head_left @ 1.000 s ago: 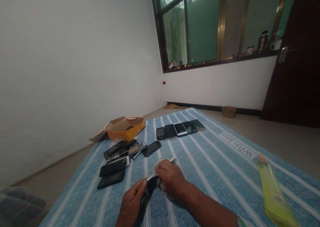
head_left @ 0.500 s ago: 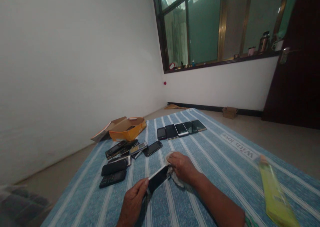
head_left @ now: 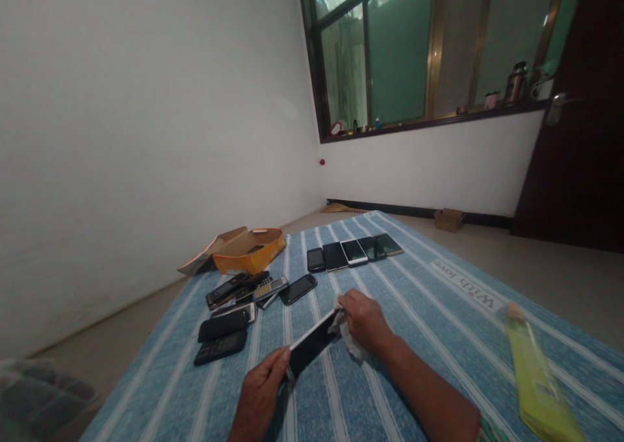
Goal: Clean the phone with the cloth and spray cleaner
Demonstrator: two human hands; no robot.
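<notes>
A white-edged smartphone (head_left: 312, 348) with a dark screen is tilted above the striped cloth. My left hand (head_left: 260, 390) grips its near end, thumb along the edge. At its far end, my right hand (head_left: 364, 322) pinches a whitish cloth (head_left: 355, 346) against the phone, with part of the cloth hanging below the fingers. Left of the hands lies a loose pile of phones, among them a black keypad phone (head_left: 221, 347), a grey keypad phone (head_left: 270, 289) and a black touchscreen phone (head_left: 299, 289). Farther back, several phones lie side by side, including a white one (head_left: 354, 252).
An open orange box (head_left: 251, 263) sits at the table's far left. At the right lies a bottle of yellow-green liquid (head_left: 539, 377). The blue striped tablecloth (head_left: 414, 338) covers the table. Beyond are a dark door (head_left: 580, 156) and a small cardboard box (head_left: 448, 220) on the floor.
My right hand and the cloth have moved slightly right and up to the phone's far end, uncovering more of its screen. My left hand stays in place.
</notes>
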